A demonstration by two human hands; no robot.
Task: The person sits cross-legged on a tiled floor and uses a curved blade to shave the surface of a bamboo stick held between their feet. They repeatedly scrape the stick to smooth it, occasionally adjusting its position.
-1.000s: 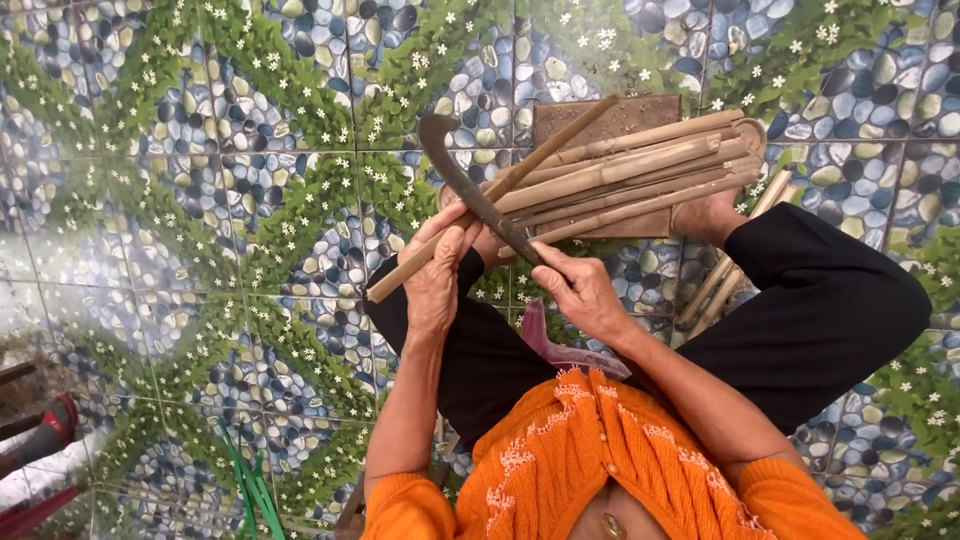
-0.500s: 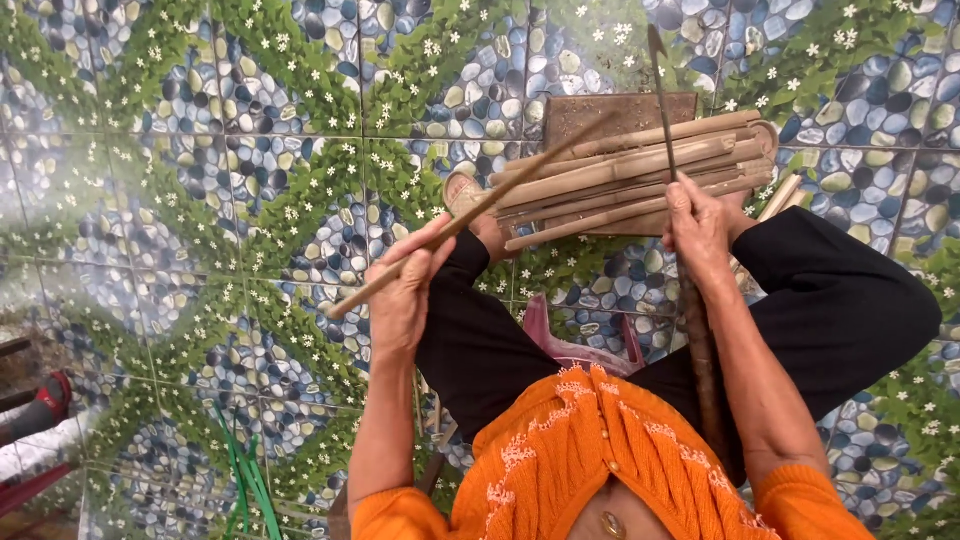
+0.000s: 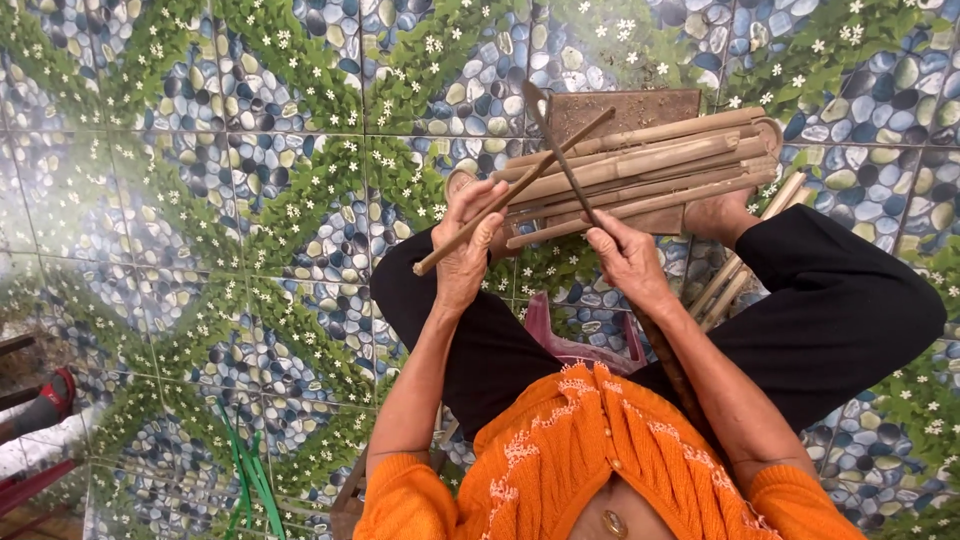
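Observation:
My left hand grips a long thin bamboo stick that slants up to the right. My right hand holds a dark-bladed knife, its blade crossing the stick near the upper end. Both hands hover above a bundle of split bamboo pieces lying across a brown wooden block. I sit with knees apart in black trousers and an orange knitted top.
More bamboo strips lean by my right leg. A reddish low stool shows between my legs. Green sticks lie on the patterned pebble-and-flower tiled floor at lower left. Red objects sit at the left edge.
The knife came back from the far right toward the stick and now crosses it. My left hand shifted the stick slightly right and up.

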